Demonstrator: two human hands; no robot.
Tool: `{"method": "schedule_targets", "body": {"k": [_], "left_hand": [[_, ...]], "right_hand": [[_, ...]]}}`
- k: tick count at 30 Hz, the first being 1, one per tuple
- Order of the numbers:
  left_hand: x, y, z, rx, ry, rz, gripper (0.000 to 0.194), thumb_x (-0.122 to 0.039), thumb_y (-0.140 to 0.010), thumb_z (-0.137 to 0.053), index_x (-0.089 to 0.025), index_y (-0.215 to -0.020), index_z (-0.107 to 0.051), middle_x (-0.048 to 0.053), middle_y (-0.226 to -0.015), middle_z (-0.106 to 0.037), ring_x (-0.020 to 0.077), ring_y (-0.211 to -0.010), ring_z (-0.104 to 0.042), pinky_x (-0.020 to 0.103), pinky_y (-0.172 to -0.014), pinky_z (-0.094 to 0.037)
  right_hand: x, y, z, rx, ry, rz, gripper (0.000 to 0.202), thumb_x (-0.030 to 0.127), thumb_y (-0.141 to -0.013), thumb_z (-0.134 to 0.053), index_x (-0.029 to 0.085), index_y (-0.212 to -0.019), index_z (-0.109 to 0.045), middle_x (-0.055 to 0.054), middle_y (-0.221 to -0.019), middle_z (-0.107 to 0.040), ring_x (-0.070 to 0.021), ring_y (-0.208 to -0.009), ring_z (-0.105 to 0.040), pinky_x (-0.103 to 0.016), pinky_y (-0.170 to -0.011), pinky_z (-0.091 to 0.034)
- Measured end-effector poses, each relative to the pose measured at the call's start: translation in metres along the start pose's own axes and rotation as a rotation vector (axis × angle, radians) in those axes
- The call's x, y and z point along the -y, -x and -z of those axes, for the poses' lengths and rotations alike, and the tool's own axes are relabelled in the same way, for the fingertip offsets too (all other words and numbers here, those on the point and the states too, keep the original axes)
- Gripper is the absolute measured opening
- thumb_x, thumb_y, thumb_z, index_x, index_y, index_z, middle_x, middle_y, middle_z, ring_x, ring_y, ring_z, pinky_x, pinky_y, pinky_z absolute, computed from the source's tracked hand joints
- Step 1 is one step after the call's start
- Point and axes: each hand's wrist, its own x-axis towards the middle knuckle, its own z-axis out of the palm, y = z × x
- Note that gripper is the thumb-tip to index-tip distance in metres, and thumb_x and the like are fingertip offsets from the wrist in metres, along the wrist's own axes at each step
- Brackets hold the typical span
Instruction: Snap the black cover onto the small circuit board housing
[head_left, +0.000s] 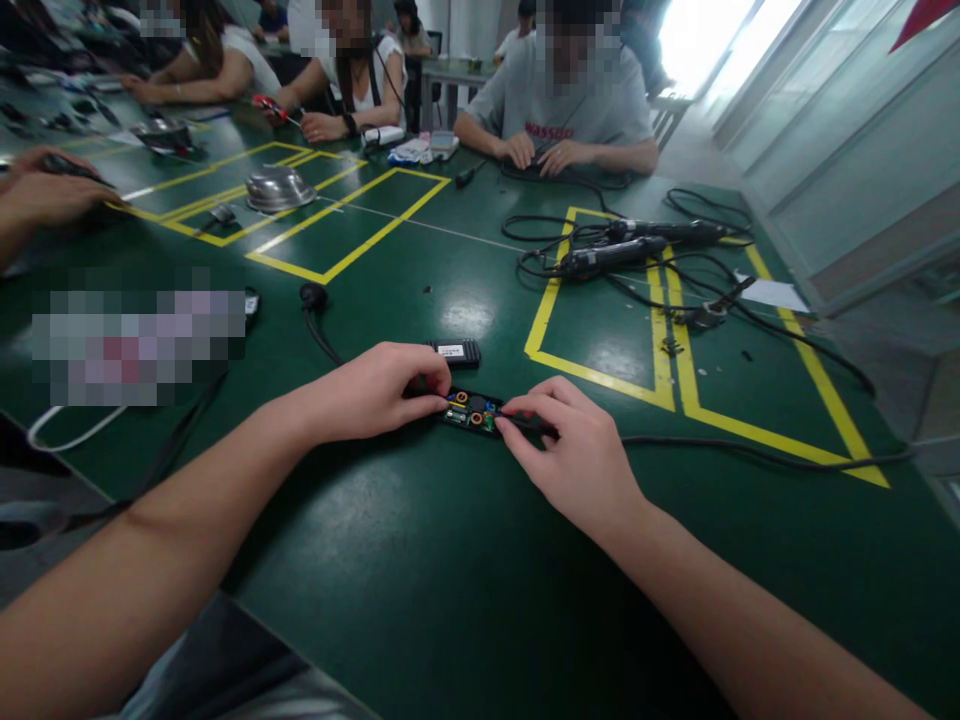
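A small circuit board (471, 411) with copper coils sits in an open black case half on the green table (360, 560). My left hand (379, 392) pinches its left end between thumb and fingers. At the opposite end, my right hand (574, 440) closes its thumb and index finger on the board's edge, where a black cable (697, 441) runs out to the right beneath the palm. Just behind the board lies a ribbed black cover (459, 353) with a white label, partly hidden by my left fingers. A second cable with a black plug (313, 295) leads toward my left hand.
Electric screwdrivers (615, 257) and tangled cords lie at the right, near loose screws (672, 347). A metal bowl (279, 188) stands far left of centre. Yellow tape (600, 376) marks the tabletop. Across the table, a person (559, 110) handles a dark object; others work farther left.
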Motion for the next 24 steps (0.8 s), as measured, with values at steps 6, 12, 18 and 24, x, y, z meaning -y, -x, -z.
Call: {"method": "schedule_targets", "body": {"k": [6, 12, 18, 24], "left_hand": [[-0.002, 0.002, 0.007, -0.037, 0.026, -0.016, 0.014, -0.032, -0.096, -0.068, -0.021, -0.095, -0.077, 0.005, -0.097, -0.077, 0.0191, -0.086, -0.071, 0.03, -0.08, -0.054], [0.001, 0.003, 0.009, -0.015, 0.072, 0.017, 0.016, -0.029, -0.095, -0.068, -0.021, -0.103, -0.079, 0.004, -0.098, -0.082, 0.0186, -0.084, -0.074, 0.03, -0.081, -0.057], [0.007, 0.002, 0.004, -0.016, 0.071, 0.021, 0.01, -0.026, -0.095, -0.07, -0.021, -0.094, -0.078, 0.003, -0.095, -0.082, 0.0188, -0.087, -0.075, 0.03, -0.083, -0.056], [0.004, 0.002, -0.002, -0.044, -0.005, -0.049, 0.011, -0.017, -0.096, -0.068, -0.022, -0.088, -0.075, 0.005, -0.097, -0.079, 0.022, -0.094, -0.072, 0.037, -0.09, -0.056]], "right_hand": [[0.002, 0.0, -0.001, -0.032, -0.028, -0.003, 0.016, 0.029, -0.102, -0.067, 0.022, -0.1, -0.081, -0.007, -0.099, -0.069, -0.02, -0.078, -0.066, -0.035, -0.069, -0.059], [0.003, -0.002, 0.0, -0.017, -0.037, -0.02, 0.019, 0.028, -0.102, -0.062, 0.023, -0.096, -0.078, -0.008, -0.096, -0.07, -0.021, -0.078, -0.067, -0.037, -0.071, -0.06], [-0.001, -0.002, 0.0, -0.007, -0.014, 0.045, 0.018, 0.023, -0.102, -0.062, 0.023, -0.089, -0.074, -0.008, -0.092, -0.073, -0.0255, -0.087, -0.07, -0.04, -0.077, -0.059], [-0.001, 0.004, -0.006, -0.043, 0.053, 0.075, 0.021, 0.022, -0.104, -0.061, 0.023, -0.087, -0.073, -0.009, -0.093, -0.074, -0.0289, -0.092, -0.066, -0.049, -0.084, -0.056]]}}
